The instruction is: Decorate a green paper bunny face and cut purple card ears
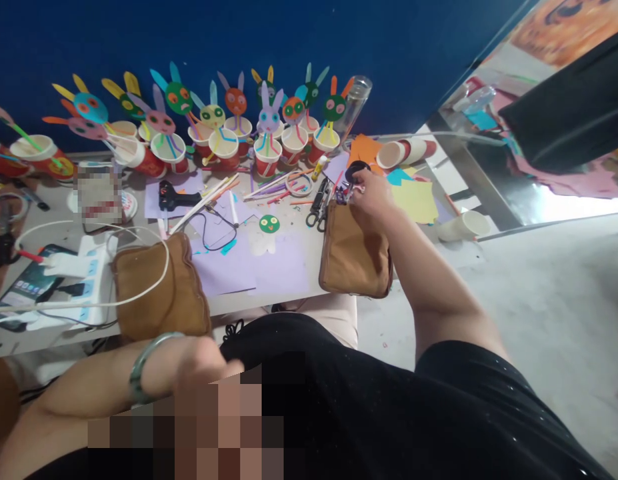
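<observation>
My right hand (371, 190) reaches to the far side of the table, its fingers closed at a small shiny purple and dark thing (343, 193) that I cannot make out. Just beyond the fingers lies a round black object (357, 169). Under that wrist is a brown cloth pad (356, 250) at the table's edge. My left hand (201, 360), with a green bangle (139, 370) on its wrist, is held close to my body; blurred blocks cover its fingers. Between the pads, a green paper face (269, 223) lies on purple paper (283, 263).
Red paper cups (267, 160) with paper rabbits on straws line the back wall. Scissors (316, 207), a black hot glue gun (176, 197) and loose straws lie in front. At left are a power strip (96, 280), cables and a phone (31, 283). A white cup (466, 227) lies at right.
</observation>
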The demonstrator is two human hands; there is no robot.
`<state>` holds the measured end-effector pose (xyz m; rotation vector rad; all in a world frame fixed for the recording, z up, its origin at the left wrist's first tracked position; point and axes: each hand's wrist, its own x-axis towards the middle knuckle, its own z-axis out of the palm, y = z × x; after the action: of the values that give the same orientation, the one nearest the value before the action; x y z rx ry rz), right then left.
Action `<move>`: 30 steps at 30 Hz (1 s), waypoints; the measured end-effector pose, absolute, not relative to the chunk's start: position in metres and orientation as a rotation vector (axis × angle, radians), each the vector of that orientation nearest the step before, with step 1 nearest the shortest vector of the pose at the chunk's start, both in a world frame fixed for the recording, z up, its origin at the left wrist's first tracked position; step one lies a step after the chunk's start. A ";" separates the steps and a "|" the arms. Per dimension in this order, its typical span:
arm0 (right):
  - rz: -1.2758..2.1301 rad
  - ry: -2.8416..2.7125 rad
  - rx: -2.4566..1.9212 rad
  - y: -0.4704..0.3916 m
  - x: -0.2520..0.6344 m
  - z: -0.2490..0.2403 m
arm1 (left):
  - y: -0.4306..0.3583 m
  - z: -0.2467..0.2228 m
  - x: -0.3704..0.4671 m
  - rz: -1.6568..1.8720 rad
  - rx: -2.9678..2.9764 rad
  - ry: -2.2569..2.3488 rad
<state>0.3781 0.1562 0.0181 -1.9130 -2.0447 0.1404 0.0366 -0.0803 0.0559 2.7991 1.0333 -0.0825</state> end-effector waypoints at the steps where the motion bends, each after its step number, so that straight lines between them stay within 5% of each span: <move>1: 0.079 -2.063 -1.868 0.147 0.370 0.022 | -0.080 0.054 0.037 -0.084 2.797 1.036; 12: 0.340 -2.724 -1.710 0.038 0.255 0.033 | -0.070 0.021 0.045 -0.222 2.833 1.085; 24: 0.614 -2.627 -1.691 0.057 0.243 0.016 | -0.075 0.015 0.045 -0.292 2.927 1.039; 30: 0.736 -2.455 -1.562 0.048 0.257 0.031 | -0.071 0.033 0.039 -0.055 2.874 0.721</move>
<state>0.2568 0.0476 0.0310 -1.5621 -2.4550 0.7356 0.0395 -0.0710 0.0334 2.8740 0.7214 -0.0552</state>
